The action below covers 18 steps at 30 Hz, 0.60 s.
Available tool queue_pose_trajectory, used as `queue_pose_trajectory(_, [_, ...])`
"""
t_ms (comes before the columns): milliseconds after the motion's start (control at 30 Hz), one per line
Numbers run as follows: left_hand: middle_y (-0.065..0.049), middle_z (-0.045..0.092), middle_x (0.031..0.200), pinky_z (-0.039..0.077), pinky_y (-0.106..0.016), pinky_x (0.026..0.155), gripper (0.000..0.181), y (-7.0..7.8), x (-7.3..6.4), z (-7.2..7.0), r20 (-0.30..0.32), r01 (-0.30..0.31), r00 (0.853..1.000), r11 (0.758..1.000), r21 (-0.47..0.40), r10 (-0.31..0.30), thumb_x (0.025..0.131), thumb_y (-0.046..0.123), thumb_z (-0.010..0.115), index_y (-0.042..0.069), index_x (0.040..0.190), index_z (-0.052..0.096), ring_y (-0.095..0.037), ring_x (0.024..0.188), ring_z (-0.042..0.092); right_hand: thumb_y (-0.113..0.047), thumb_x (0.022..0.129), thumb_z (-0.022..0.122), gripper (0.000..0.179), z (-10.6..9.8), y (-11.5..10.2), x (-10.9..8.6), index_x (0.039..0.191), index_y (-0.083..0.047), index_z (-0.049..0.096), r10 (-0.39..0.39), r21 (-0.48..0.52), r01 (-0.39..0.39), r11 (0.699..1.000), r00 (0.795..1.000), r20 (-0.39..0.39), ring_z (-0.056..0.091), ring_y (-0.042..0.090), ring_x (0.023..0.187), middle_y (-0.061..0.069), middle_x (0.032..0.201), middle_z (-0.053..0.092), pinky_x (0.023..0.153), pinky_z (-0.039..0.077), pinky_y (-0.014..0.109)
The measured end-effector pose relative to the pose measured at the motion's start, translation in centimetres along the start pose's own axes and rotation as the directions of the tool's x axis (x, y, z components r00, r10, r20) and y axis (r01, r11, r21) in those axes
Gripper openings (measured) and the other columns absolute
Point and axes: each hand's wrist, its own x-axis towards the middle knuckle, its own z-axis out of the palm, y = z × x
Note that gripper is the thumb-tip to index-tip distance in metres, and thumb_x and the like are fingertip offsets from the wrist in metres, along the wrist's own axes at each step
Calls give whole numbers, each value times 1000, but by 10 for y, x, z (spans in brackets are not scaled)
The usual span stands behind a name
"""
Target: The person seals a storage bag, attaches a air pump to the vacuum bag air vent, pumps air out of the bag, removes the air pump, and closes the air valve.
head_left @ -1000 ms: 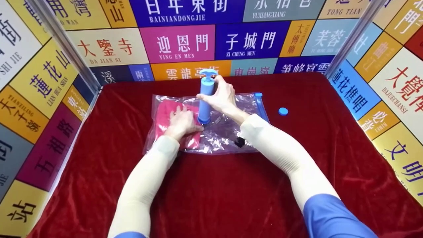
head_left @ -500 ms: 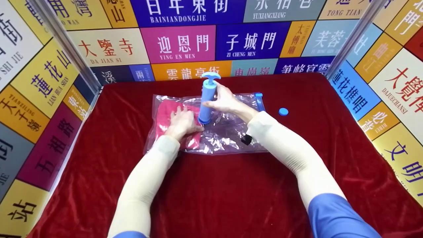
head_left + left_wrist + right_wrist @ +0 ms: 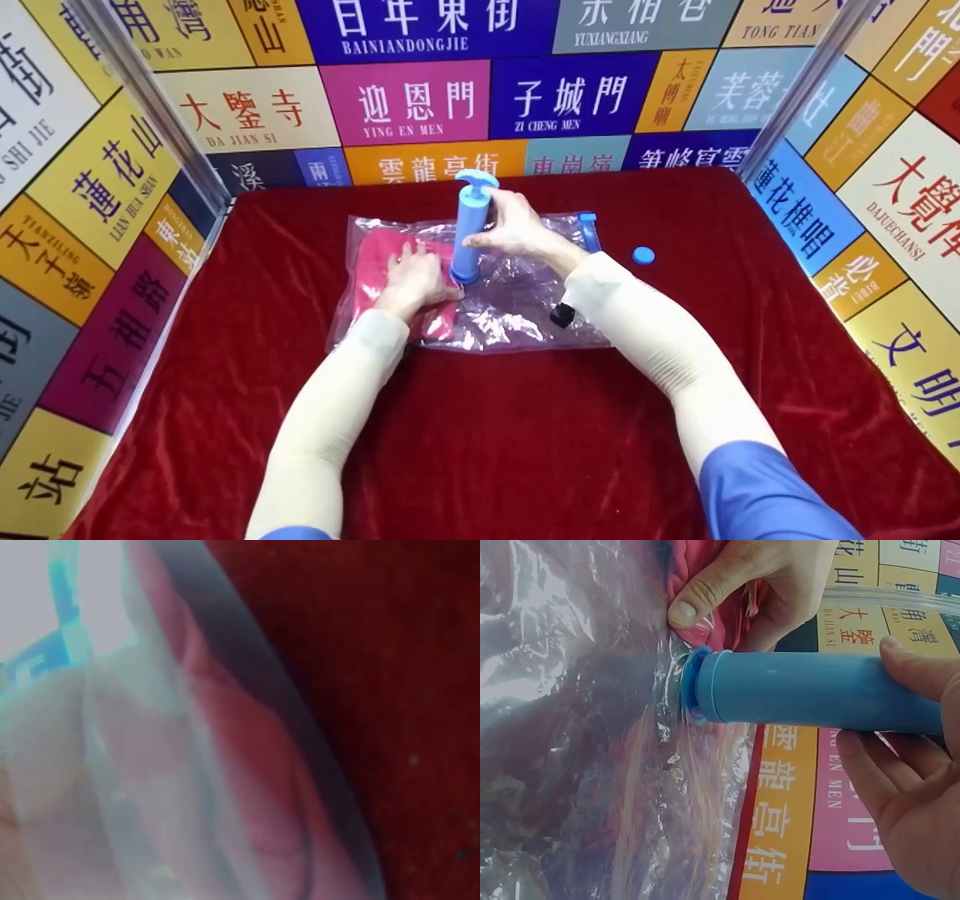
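Note:
A clear plastic vacuum bag (image 3: 517, 315) lies flat, with folded pink cloth (image 3: 375, 259) inside its left part. My left hand (image 3: 416, 279) rests on the bag over the cloth, fingers spread, thumb beside the pump's base. The right hand (image 3: 517, 225) holds the barrel of a blue hand pump (image 3: 469, 225), thumb on one side and fingers on the other. The pump stands nearly upright, its lower end at the blue valve (image 3: 692, 686) on the bag. Its T-shaped handle (image 3: 478, 178) sits close above the barrel. The left wrist view is blurred, with pink cloth (image 3: 247, 757) behind plastic.
A round blue cap (image 3: 643, 255) lies on the dark red tablecloth (image 3: 525, 435) to the right of the bag. A blue zip slider (image 3: 587, 217) is at the bag's far right corner. Panels with printed characters (image 3: 405, 101) stand behind and at both sides.
My right hand has shifted lower on the pump barrel and slightly right. The pump leans a little more to the right, and its handle sits slightly lower. The left hand stays in place.

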Motion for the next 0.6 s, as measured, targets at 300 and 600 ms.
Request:
queue_pose_trajectory(300, [-24, 24, 186, 10, -66, 145, 82, -1, 0, 1, 10, -2, 1000, 1000, 7, 2, 92, 62, 87, 15, 156, 66, -47, 177, 12, -34, 74, 106, 98, 14, -3, 4, 160, -23, 60, 5, -120, -25, 992, 986, -165, 78, 30, 118, 10, 132, 82, 113, 61, 45])
queue_pose_trajectory(600, [-24, 27, 185, 10, -68, 144, 86, -1, 1, 1, 4, -9, 1000, 1000, 11, 9, 90, 63, 87, 14, 157, 65, -47, 177, 14, -42, 68, 108, 87, 26, -5, 7, 144, -21, 71, 46, -137, -89, 987, 955, -292, 79, 25, 111, 4, 123, 85, 106, 62, 40])
